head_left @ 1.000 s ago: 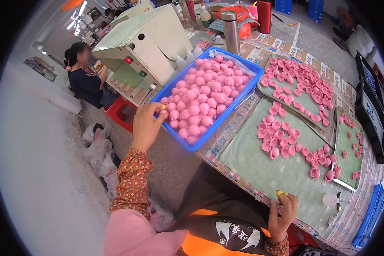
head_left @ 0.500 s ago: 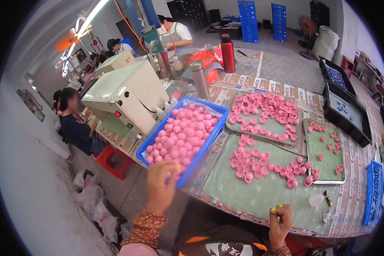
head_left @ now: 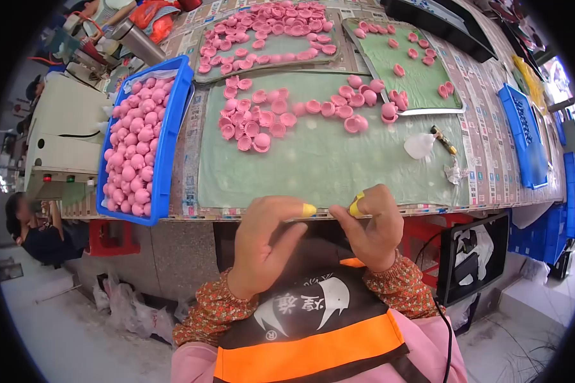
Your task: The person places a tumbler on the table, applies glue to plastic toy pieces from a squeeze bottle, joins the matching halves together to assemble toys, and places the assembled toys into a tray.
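Observation:
My left hand (head_left: 262,239) is above my lap at the table's front edge, with the thumb and index finger apart and nothing visible between them. Yellow tape wraps its index fingertip. Close by on the right, my right hand (head_left: 374,230) has its fingers curled in, also with yellow tape on a finger; whatever it may hold is hidden. Beyond both hands, pink half-shells (head_left: 243,121) and several round pink balls (head_left: 370,97) lie on a green cloth (head_left: 313,169). At left, a blue basket (head_left: 163,169) is filled with pink balls (head_left: 137,137).
Behind the cloth are two trays of pink shells, one at the back (head_left: 281,59) and a green-lined one (head_left: 421,83) at right. A small white piece (head_left: 418,145) lies near the cloth's right side. A blue bin (head_left: 524,137) stands farther right; a steel flask (head_left: 137,41) is at back left.
My left hand has come away from the blue basket to a place beside my right hand. The right hand is now raised at the table edge. The view has turned right and down.

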Action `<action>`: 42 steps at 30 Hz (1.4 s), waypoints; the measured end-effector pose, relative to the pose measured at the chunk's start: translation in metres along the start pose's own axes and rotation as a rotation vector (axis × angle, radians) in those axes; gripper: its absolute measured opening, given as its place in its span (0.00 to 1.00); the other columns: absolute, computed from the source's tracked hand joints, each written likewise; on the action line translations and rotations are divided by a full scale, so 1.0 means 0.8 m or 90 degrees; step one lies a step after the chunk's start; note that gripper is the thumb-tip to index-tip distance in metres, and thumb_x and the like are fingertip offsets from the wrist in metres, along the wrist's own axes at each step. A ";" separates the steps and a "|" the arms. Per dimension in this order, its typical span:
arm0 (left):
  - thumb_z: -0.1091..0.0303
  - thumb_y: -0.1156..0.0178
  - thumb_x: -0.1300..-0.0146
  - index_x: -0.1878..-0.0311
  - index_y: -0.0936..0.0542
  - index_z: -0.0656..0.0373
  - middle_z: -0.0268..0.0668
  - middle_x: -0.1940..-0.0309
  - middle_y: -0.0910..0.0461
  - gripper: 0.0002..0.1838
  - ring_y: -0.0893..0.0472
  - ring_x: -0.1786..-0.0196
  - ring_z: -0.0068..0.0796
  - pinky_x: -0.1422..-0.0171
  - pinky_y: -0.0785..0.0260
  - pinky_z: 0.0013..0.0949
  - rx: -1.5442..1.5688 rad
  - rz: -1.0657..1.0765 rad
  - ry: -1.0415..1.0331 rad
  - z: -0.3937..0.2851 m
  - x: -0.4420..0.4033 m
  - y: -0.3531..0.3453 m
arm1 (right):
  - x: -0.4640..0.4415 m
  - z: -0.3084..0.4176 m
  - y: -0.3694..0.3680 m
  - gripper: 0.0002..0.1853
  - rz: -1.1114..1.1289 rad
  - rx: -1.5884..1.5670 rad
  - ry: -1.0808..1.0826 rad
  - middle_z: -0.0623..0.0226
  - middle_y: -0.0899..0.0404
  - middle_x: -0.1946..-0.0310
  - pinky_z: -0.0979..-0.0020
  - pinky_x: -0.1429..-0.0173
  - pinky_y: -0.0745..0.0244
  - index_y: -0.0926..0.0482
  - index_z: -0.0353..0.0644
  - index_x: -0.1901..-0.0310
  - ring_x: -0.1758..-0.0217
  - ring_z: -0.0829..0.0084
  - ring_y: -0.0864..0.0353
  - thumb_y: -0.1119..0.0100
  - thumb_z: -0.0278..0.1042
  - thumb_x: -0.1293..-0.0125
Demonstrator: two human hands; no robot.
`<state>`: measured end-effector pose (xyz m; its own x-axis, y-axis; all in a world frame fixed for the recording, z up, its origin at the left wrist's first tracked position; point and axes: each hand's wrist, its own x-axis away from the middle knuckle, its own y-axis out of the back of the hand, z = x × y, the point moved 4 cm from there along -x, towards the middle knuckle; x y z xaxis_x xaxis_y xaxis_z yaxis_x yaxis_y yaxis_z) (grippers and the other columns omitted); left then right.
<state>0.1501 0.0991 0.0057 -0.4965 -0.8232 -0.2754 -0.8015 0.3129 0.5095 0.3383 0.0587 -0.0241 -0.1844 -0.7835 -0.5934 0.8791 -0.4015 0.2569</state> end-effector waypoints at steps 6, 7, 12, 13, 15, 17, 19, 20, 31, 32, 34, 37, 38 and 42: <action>0.76 0.40 0.34 0.47 0.25 0.63 0.37 0.53 0.22 0.13 0.22 0.51 0.25 0.43 0.31 0.28 0.255 0.046 0.089 0.011 0.003 -0.020 | 0.004 0.007 -0.006 0.19 0.018 -0.029 -0.024 0.67 0.30 0.72 0.73 0.67 0.35 0.30 0.41 0.65 0.71 0.74 0.31 0.25 0.19 0.49; 0.76 0.40 0.34 0.46 0.25 0.63 0.36 0.53 0.23 0.14 0.22 0.51 0.24 0.43 0.31 0.27 0.256 0.066 0.068 0.008 0.002 -0.021 | 0.005 0.006 -0.007 0.18 0.015 -0.059 -0.044 0.68 0.30 0.73 0.74 0.70 0.35 0.30 0.42 0.66 0.72 0.76 0.30 0.25 0.21 0.48; 0.75 0.37 0.36 0.48 0.24 0.62 0.36 0.54 0.23 0.14 0.23 0.53 0.24 0.44 0.31 0.28 0.384 0.081 0.105 0.014 0.006 -0.031 | 0.027 -0.002 -0.023 0.14 0.024 -0.343 -0.350 0.75 0.28 0.69 0.79 0.63 0.34 0.30 0.41 0.66 0.66 0.83 0.30 0.29 0.20 0.42; 0.75 0.36 0.37 0.50 0.23 0.62 0.36 0.55 0.23 0.13 0.23 0.53 0.25 0.45 0.31 0.28 0.388 0.084 0.106 0.015 0.005 -0.032 | 0.033 -0.004 -0.026 0.14 0.029 -0.413 -0.413 0.76 0.28 0.68 0.80 0.60 0.34 0.30 0.41 0.66 0.64 0.85 0.30 0.31 0.19 0.41; 0.75 0.34 0.39 0.51 0.22 0.61 0.36 0.56 0.22 0.13 0.23 0.54 0.27 0.46 0.31 0.28 0.315 0.093 0.037 0.015 -0.003 -0.027 | 0.038 -0.004 -0.030 0.13 0.019 -0.470 -0.463 0.76 0.27 0.68 0.81 0.61 0.34 0.29 0.42 0.65 0.65 0.85 0.29 0.32 0.20 0.40; 0.75 0.33 0.40 0.53 0.21 0.60 0.36 0.58 0.22 0.12 0.22 0.55 0.30 0.47 0.32 0.29 0.240 0.099 -0.031 0.013 -0.007 -0.027 | 0.042 -0.006 -0.031 0.12 0.009 -0.530 -0.511 0.76 0.27 0.68 0.82 0.62 0.33 0.29 0.42 0.65 0.66 0.85 0.28 0.32 0.21 0.40; 0.76 0.31 0.44 0.57 0.20 0.57 0.35 0.60 0.21 0.12 0.22 0.56 0.32 0.51 0.31 0.30 0.218 0.063 -0.077 0.015 -0.009 -0.026 | 0.046 -0.008 -0.034 0.10 0.031 -0.624 -0.594 0.75 0.25 0.68 0.82 0.64 0.31 0.28 0.43 0.65 0.69 0.85 0.27 0.33 0.24 0.38; 0.76 0.31 0.44 0.57 0.20 0.57 0.35 0.60 0.21 0.12 0.22 0.56 0.32 0.51 0.31 0.30 0.217 0.062 -0.080 0.017 -0.011 -0.026 | 0.047 -0.009 -0.035 0.10 0.032 -0.624 -0.591 0.75 0.25 0.68 0.82 0.64 0.31 0.28 0.43 0.65 0.69 0.85 0.27 0.33 0.24 0.38; 0.78 0.34 0.42 0.61 0.22 0.59 0.38 0.63 0.21 0.08 0.22 0.61 0.33 0.56 0.30 0.30 0.056 -0.045 -0.101 0.039 -0.047 -0.001 | 0.006 -0.053 0.059 0.07 -0.305 -0.188 -0.375 0.73 0.27 0.65 0.79 0.61 0.32 0.27 0.40 0.56 0.67 0.83 0.29 0.41 0.22 0.33; 0.77 0.36 0.39 0.60 0.22 0.61 0.38 0.63 0.21 0.06 0.22 0.61 0.33 0.55 0.30 0.30 -0.015 -0.050 -0.101 0.042 -0.057 0.006 | 0.003 -0.066 0.073 0.07 -0.309 -0.188 -0.375 0.73 0.27 0.65 0.79 0.61 0.32 0.27 0.40 0.56 0.67 0.83 0.29 0.41 0.22 0.33; 0.75 0.37 0.38 0.59 0.21 0.62 0.38 0.62 0.22 0.05 0.22 0.60 0.31 0.54 0.30 0.29 -0.014 -0.052 -0.065 0.051 -0.071 0.017 | -0.005 -0.083 0.107 0.16 -0.406 -0.010 -0.228 0.67 0.26 0.56 0.78 0.56 0.33 0.29 0.38 0.46 0.59 0.79 0.29 0.41 0.23 0.34; 0.73 0.39 0.34 0.57 0.21 0.63 0.36 0.62 0.23 0.06 0.23 0.59 0.25 0.54 0.31 0.27 -0.015 -0.073 -0.014 0.069 -0.089 0.030 | -0.025 -0.091 0.120 0.26 -0.266 0.233 -0.258 0.66 0.29 0.48 0.77 0.49 0.33 0.34 0.37 0.37 0.50 0.77 0.30 0.38 0.25 0.36; 0.73 0.40 0.34 0.57 0.21 0.63 0.35 0.61 0.22 0.06 0.22 0.59 0.25 0.54 0.31 0.27 -0.011 -0.096 0.012 0.074 -0.094 0.036 | -0.026 -0.100 0.121 0.30 -0.232 0.225 -0.277 0.63 0.31 0.45 0.75 0.48 0.32 0.35 0.35 0.35 0.47 0.75 0.30 0.36 0.27 0.38; 0.74 0.40 0.35 0.56 0.20 0.61 0.36 0.61 0.22 0.05 0.23 0.61 0.29 0.58 0.29 0.29 -0.020 -0.167 0.090 0.094 -0.102 0.053 | -0.029 -0.123 0.112 0.28 -0.190 0.273 -0.292 0.64 0.29 0.45 0.75 0.48 0.30 0.33 0.35 0.36 0.47 0.76 0.28 0.36 0.27 0.37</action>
<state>0.1314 0.2157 -0.0114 -0.2203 -0.9325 -0.2862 -0.8849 0.0676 0.4608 0.4644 0.0872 -0.0623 -0.6415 -0.6935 -0.3280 0.5274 -0.7091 0.4679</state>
